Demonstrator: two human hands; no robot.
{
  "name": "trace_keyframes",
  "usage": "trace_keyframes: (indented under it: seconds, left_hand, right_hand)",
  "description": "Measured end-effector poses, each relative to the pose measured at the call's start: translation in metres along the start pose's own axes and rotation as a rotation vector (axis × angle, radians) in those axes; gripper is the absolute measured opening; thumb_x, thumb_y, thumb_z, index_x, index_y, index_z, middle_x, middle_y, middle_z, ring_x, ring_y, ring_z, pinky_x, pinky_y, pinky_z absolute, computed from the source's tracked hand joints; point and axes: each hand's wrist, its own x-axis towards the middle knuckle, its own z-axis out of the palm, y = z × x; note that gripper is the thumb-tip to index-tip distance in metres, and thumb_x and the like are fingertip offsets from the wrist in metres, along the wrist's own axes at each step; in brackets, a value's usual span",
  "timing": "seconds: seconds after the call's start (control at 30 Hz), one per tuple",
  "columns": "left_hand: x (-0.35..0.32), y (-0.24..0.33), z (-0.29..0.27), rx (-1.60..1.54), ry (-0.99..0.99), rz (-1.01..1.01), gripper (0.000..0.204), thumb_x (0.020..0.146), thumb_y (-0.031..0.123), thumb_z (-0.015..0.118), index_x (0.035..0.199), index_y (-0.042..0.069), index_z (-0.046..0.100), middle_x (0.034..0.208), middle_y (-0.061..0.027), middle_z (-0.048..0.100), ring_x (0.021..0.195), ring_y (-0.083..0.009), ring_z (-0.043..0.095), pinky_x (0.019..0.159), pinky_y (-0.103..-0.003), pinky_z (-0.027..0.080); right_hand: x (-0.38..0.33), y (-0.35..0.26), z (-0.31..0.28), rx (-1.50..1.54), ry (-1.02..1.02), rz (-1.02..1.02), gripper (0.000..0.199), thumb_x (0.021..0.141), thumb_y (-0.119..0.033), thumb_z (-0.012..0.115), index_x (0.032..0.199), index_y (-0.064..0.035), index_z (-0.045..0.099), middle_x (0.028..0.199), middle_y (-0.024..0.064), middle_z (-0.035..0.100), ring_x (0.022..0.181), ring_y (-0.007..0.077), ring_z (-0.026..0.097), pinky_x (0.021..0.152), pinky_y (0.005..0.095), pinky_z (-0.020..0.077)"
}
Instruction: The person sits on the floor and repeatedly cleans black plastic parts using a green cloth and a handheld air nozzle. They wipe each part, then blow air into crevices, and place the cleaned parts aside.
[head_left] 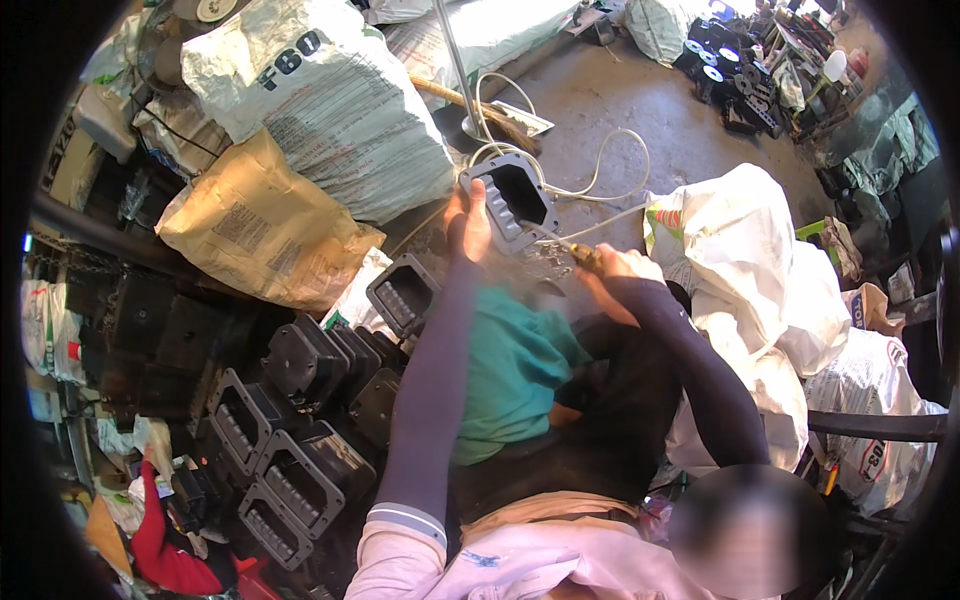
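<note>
My left hand grips the left side of a grey rectangular housing, fingers wrapped round its edge. The housing is tilted, its dark open cavity and ribbed inner wall facing up. In my right hand is a brass-coloured tool with a thin pale tip pointing at the housing's lower edge. My fingers partly hide the tool, so its exact kind is unclear. A green cloth lies over my lap below both hands. Beside my left forearm stands a similar dark housing.
Several more dark housings are stacked on the left. A pale hose loops across the floor beyond my hands. Large white sacks stand at far left and right. A brown paper sack leans at left; black parts lie far right.
</note>
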Motion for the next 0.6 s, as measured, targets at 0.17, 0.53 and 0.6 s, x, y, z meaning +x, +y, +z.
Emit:
trace_keyframes:
  seconds: [0.17, 0.53, 0.6]
  left_hand:
    - [0.008, -0.014, 0.009, -0.143, -0.048, 0.014, 0.079, 0.093, 0.068, 0.052, 0.137, 0.002, 0.056, 0.130, -0.0220, 0.063, 0.124, -0.0345, 0.057, 0.105, -0.041, 0.041]
    - [-0.002, 0.004, 0.003, -0.056, -0.290, -0.059, 0.077, 0.099, 0.067, 0.037, 0.140, 0.004, 0.055, 0.139, -0.0204, 0.057, 0.131, -0.0305, 0.051, 0.112, -0.036, 0.033]
    - [-0.006, 0.009, 0.004, -0.065, -0.336, -0.062, 0.074, 0.100, 0.065, 0.037, 0.138, 0.004, 0.057, 0.137, -0.0192, 0.059, 0.128, -0.0301, 0.054, 0.111, -0.036, 0.035]
  right_hand:
    - [0.009, -0.014, -0.009, 0.035, -0.106, -0.050, 0.047, 0.095, -0.048, 0.057, 0.109, -0.0039, 0.062, 0.099, 0.0264, 0.068, 0.100, 0.0409, 0.066, 0.087, 0.0502, 0.0513]
    - [0.033, -0.021, -0.021, 0.110, -0.001, 0.000, 0.046, 0.094, -0.049, 0.058, 0.104, -0.0047, 0.062, 0.096, 0.0243, 0.070, 0.095, 0.0426, 0.067, 0.084, 0.0506, 0.0522]
    - [0.038, -0.023, -0.022, 0.099, -0.032, -0.012, 0.045, 0.094, -0.048, 0.057, 0.104, -0.0046, 0.062, 0.095, 0.0245, 0.070, 0.093, 0.0425, 0.067, 0.083, 0.0511, 0.0525]
